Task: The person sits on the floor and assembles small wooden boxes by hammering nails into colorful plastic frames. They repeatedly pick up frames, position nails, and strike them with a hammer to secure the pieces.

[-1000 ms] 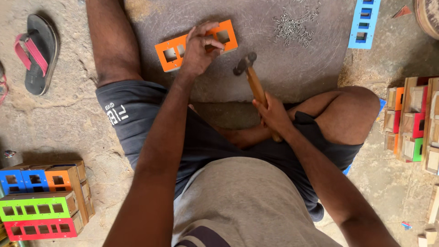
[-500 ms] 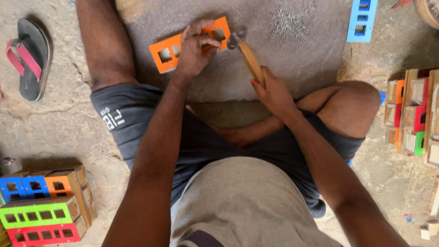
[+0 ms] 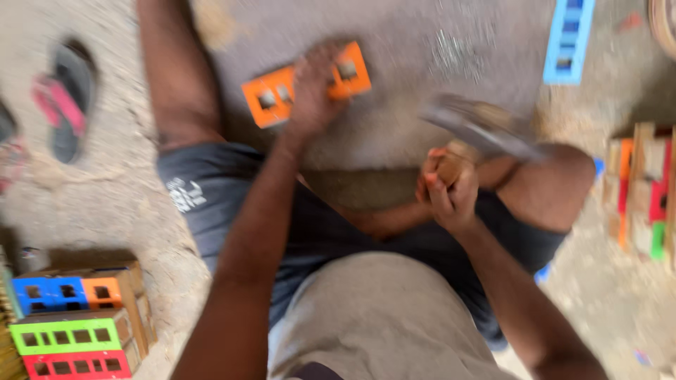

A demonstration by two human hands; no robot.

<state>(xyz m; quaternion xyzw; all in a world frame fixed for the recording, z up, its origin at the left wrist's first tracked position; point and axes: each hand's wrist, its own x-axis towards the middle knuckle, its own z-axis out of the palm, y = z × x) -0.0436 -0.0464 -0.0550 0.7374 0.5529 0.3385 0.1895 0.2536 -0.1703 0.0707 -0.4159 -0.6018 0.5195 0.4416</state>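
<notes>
Ahead on the grey mat, the orange block (image 3: 306,84) lies with its long axis running left to right, pinned under the closed left hand (image 3: 313,91); the right hand (image 3: 447,190), nearer the body, grips the raised, blurred hammer (image 3: 486,130) off to its right

Even, soft daylight with no glare; heavy motion blur smears everything, worst on the hammer (image 3: 486,130) at two o'clock.
</notes>
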